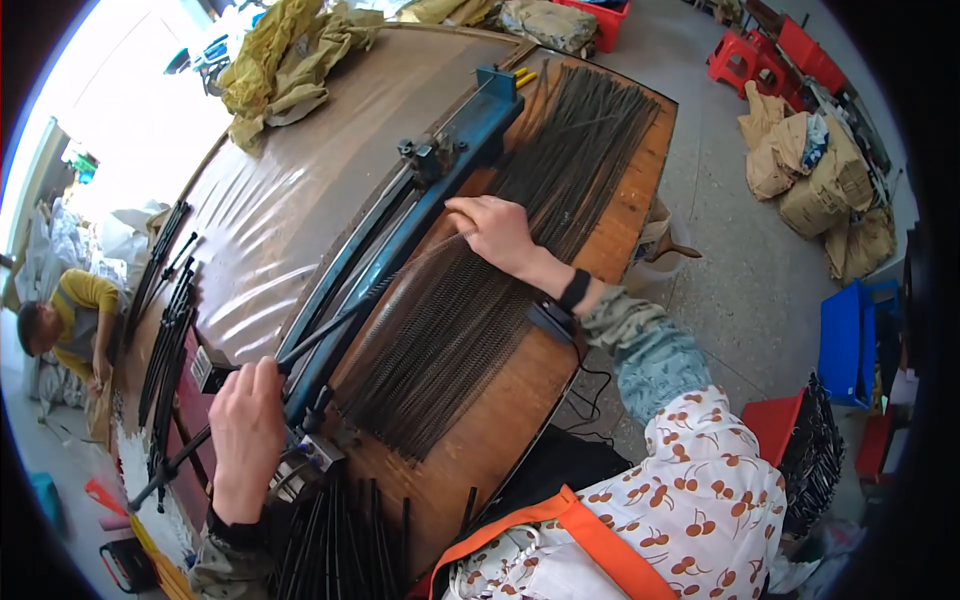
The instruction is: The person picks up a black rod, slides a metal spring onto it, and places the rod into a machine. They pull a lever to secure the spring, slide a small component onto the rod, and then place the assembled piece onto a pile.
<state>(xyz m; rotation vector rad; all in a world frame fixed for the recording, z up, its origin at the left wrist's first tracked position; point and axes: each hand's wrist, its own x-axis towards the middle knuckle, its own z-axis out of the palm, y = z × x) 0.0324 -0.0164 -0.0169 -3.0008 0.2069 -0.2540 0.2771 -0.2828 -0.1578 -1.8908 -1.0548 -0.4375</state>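
My left hand (247, 430) is closed around a long black rod (186, 453) beside the near end of a blue metal rail fixture (375, 265). A dark thin coiled strand (415, 263) slants from the rod's far part toward my right hand (493, 235). The fingers of that hand are pinched together by the rail, apparently on the strand; motion smears its end. Under and beside my right hand lies a wide layer of long dark spring-like strands (440, 350) on the wooden table (480, 425). A small dark clamp block (428, 160) sits on the rail.
Black rods lie in bundles (170, 350) at left and more (335, 540) stand near me. Plastic sheeting (260, 250) covers the table's far part, with a crumpled yellow sack (290, 70). A person in yellow (85, 300) works at left. Sacks (820, 170) and a blue crate (847, 345) are at right.
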